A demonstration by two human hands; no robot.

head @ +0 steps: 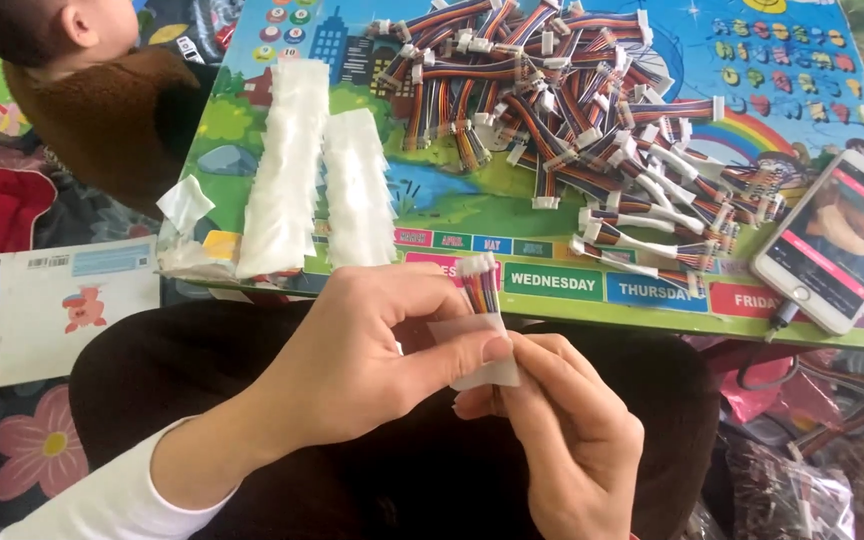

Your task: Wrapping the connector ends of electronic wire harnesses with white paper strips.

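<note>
My left hand (352, 355) and my right hand (562, 440) meet over my lap, both pinching one short ribbon cable (480, 285) with multicoloured wires and a white connector on top. A small piece of white tape (477, 350) is wrapped around the cable's lower part, under my left thumb and right fingertips. Beyond my hands, a big pile of similar cables (572, 110) lies on a colourful printed board (472, 200). Two rows of white tape strips (317, 170) lie on the board's left side.
A white smartphone (837, 240) with a lit screen rests on the board's right edge, a cable plugged into it. Another person in a brown top (112, 110) is at the upper left. Printed cards (62, 300) lie at the left, plastic bags at the lower right.
</note>
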